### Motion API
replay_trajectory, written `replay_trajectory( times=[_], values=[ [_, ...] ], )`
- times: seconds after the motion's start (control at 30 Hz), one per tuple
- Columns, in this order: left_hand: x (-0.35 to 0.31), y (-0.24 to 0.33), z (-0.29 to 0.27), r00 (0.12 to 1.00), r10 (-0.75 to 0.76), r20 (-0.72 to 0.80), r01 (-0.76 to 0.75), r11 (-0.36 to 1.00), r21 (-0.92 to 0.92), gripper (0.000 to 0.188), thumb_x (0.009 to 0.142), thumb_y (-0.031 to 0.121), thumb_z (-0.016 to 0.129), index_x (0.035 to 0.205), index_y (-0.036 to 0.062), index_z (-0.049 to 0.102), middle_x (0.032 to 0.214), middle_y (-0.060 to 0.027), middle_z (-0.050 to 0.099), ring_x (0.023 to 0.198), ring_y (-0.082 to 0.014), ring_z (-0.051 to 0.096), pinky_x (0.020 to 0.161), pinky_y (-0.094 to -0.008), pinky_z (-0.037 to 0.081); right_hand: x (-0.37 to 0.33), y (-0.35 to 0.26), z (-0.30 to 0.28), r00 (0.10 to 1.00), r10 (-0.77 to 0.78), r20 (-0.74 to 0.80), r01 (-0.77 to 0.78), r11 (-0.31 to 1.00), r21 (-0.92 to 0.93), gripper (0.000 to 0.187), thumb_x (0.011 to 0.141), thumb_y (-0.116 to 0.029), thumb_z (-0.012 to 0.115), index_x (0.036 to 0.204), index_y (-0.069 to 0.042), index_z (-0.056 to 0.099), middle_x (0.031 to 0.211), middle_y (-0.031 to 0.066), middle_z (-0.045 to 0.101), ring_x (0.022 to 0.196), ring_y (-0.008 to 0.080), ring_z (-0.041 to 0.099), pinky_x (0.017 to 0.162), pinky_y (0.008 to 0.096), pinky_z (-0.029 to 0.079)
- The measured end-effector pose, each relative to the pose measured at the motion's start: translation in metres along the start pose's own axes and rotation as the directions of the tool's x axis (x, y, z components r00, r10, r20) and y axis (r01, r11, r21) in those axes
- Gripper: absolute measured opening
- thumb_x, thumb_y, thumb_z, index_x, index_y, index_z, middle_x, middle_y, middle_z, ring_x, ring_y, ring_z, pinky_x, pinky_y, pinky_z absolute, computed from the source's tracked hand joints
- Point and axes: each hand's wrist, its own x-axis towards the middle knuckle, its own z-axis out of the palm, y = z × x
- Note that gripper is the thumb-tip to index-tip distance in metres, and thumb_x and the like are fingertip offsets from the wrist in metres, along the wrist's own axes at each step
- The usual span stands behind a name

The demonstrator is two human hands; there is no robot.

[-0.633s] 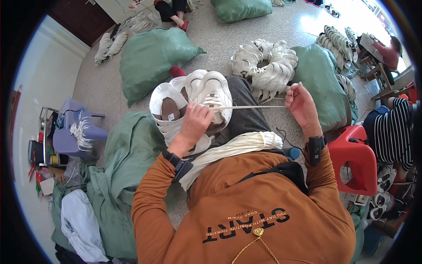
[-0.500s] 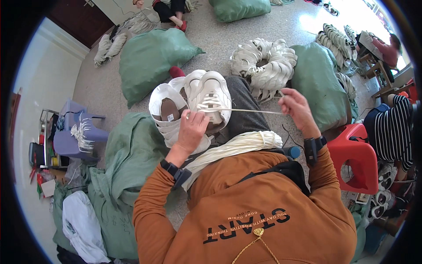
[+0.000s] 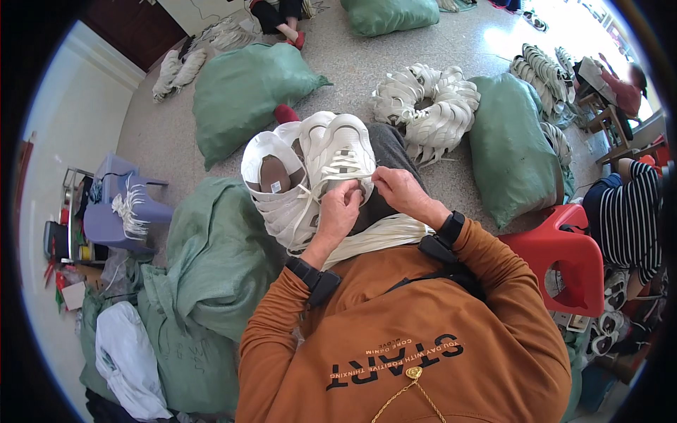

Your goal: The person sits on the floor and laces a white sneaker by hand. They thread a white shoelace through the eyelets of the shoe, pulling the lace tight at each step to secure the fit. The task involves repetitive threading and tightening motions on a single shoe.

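A white sneaker [image 3: 347,141] lies on my lap, its toe pointing away, with a white shoelace [image 3: 341,163] threaded across its front. My right hand [image 3: 403,192] pinches the lace at the right edge of the sneaker's eyelets. Closed at the shoe's opening is my left hand [image 3: 341,210], fingertips pressed together by the tongue; what they hold is hidden. A loose lace end hangs left of that hand. More white shoe uppers [image 3: 271,156] are stacked close on the left. Across my lap, partly under my forearms, lies a bundle of white laces [image 3: 377,242].
A ring of white shoes [image 3: 427,106] lies on the floor ahead. Green sacks [image 3: 250,95] stand around me, another sack [image 3: 511,148] to the right. A purple stool [image 3: 123,218] holding laces is at left, a red stool [image 3: 564,247] at right. Other people sit farther off.
My right hand has come in from the right, where it held the lace stretched out, to the sneaker's edge. My left hand has shifted right and nearer to the shoe's opening.
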Motion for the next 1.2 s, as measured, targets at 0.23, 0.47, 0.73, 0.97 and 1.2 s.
replay_trajectory(
  times=[0.23,0.47,0.73,0.97,1.2],
  values=[
    [-0.001,0.002,0.006,0.997,0.016,-0.071,-0.019,0.999,-0.034,0.018,0.096,0.008,0.063,0.108,-0.0028,0.07,0.081,-0.005,0.072,0.064,-0.0079,0.066,0.059,-0.024,0.054,0.0,-0.006,0.004,0.999,-0.046,0.02,0.049,0.979,-0.197,0.007,0.092,-0.008,0.06,0.091,-0.001,0.058,0.077,0.0218,0.064,0.075,0.0443,0.063,0.064,0.049,0.05],
    [0.003,0.003,0.005,0.997,-0.066,-0.049,0.059,0.989,-0.132,0.013,0.096,0.007,0.063,0.102,-0.0014,0.07,0.08,-0.0039,0.072,0.064,-0.0084,0.066,0.058,-0.0233,0.053,0.005,-0.005,-0.001,0.999,-0.042,0.026,0.046,0.985,-0.168,0.006,0.091,-0.008,0.059,0.091,-0.002,0.059,0.08,0.0204,0.064,0.075,0.0433,0.063,0.064,0.0508,0.05],
    [0.003,0.013,0.003,0.99,-0.137,-0.033,0.128,0.974,-0.187,0.013,0.095,0.008,0.063,0.1,-0.0002,0.071,0.073,-0.0041,0.069,0.055,-0.01,0.063,0.052,-0.0255,0.051,0.004,-0.006,0.014,0.999,0.045,-0.018,-0.045,0.999,0.023,0.007,0.09,-0.007,0.06,0.09,-0.001,0.056,0.079,0.0191,0.064,0.074,0.0414,0.063,0.064,0.0483,0.049],
    [0.014,0.016,-0.011,0.982,-0.091,0.163,0.105,0.992,-0.077,0.015,0.096,0.009,0.057,0.096,-0.0003,0.07,0.068,-0.0025,0.063,0.05,-0.0094,0.058,0.046,-0.0257,0.046,-0.01,-0.007,0.02,0.998,0.049,-0.026,-0.047,0.996,0.08,0.017,0.086,-0.007,0.069,0.096,-0.001,0.055,0.085,0.0172,0.058,0.076,0.036,0.058,0.068,0.0423,0.048],
    [0.017,0.004,-0.033,0.987,0.032,0.16,-0.059,0.984,0.168,0.015,0.096,0.009,0.059,0.092,-0.0008,0.069,0.063,-0.0028,0.063,0.049,-0.0096,0.057,0.047,-0.024,0.047,0.007,-0.003,0.015,0.998,-0.054,0.041,0.055,0.998,-0.029,0.028,0.084,-0.012,0.075,0.099,-0.001,0.054,0.091,0.015,0.057,0.079,0.0329,0.058,0.069,0.0409,0.048]
  ],
)
